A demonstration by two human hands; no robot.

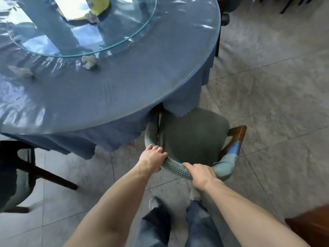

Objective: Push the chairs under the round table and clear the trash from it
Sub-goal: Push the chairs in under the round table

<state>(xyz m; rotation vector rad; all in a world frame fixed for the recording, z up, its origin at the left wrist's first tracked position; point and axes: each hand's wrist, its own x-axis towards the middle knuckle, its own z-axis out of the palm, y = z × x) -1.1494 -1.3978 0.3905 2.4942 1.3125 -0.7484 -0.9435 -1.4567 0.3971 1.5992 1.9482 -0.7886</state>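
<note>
A green-covered chair (192, 138) stands at the near edge of the round table (142, 86), its seat front just under the blue tablecloth. My left hand (153, 161) and my right hand (201, 174) both grip its curved padded backrest. Crumpled white tissues lie on the table: one (89, 61) by the glass turntable (124, 38), one (22, 71) at the left, one (92, 16) on the turntable beside a yellow-green plate (99, 6).
A second green chair (19, 177) with dark legs stands at the left, pulled out from the table. Another chair (225, 13) sits at the table's far right. A brown wooden piece of furniture (309, 227) is at the bottom right. Grey floor tiles surround me.
</note>
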